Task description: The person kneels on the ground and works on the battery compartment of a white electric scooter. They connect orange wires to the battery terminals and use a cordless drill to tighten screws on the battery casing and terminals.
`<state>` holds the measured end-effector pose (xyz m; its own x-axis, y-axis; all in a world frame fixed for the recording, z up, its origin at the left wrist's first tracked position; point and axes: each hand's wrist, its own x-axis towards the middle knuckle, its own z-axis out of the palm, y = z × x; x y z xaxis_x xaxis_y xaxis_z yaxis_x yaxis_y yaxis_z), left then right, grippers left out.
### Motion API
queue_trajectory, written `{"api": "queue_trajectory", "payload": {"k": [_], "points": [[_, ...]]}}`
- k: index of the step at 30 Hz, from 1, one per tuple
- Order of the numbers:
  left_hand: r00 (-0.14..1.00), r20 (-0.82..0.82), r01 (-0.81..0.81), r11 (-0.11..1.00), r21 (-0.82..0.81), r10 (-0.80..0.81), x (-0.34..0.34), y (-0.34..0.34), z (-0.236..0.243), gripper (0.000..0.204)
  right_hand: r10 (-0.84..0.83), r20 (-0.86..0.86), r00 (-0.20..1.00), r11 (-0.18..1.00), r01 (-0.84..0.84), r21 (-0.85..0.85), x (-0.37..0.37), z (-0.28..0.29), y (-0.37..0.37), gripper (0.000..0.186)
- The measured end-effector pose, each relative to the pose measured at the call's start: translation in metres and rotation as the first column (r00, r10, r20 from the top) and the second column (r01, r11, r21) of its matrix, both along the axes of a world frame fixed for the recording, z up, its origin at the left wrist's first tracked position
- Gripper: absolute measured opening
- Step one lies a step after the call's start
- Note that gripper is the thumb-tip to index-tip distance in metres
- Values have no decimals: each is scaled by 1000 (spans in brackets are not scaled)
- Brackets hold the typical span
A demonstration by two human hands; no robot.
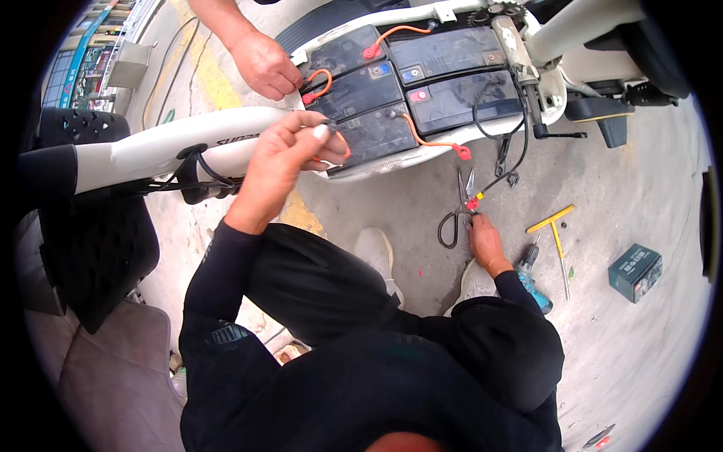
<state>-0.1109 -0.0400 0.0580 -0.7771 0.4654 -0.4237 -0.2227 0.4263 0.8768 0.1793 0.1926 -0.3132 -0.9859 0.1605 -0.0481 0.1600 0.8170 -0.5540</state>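
Observation:
My left hand (290,154) is closed in a pinch on a short orange wire (346,143) with a dark end, at the near left corner of the battery bay. Several black batteries (361,94) sit in the white frame, some with orange wires bolted on. Low on the right, the fingers of my right hand (488,245) close at the black-handled scissors (449,230), which lie on the ground with blades parted. One handle loop is partly hidden by the hand. A black cable's red and yellow end (474,202) rests against the scissors.
Another person's hand (267,66) is at an orange wire on the far left battery. On the ground to the right lie a yellow T-handle wrench (557,233), a teal power drill (535,286) and a dark green box (636,273). A crank arm (561,135) juts from the frame.

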Motion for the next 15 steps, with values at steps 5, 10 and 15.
{"api": "queue_trajectory", "payload": {"k": [5, 10, 15], "points": [[900, -314, 303, 952, -49, -303, 20, 31, -27, 19, -182, 507, 843, 366, 537, -761, 27, 96, 34, 10], [701, -532, 414, 879, -237, -474, 28, 53, -43, 17, -139, 301, 943, 469, 330, -819, -27, 269, 66, 12], [941, -144, 319, 944, 81, -305, 1, 69, -53, 32, -96, 161, 982, 671, 183, -718, -130, 350, 59, 25]]}}
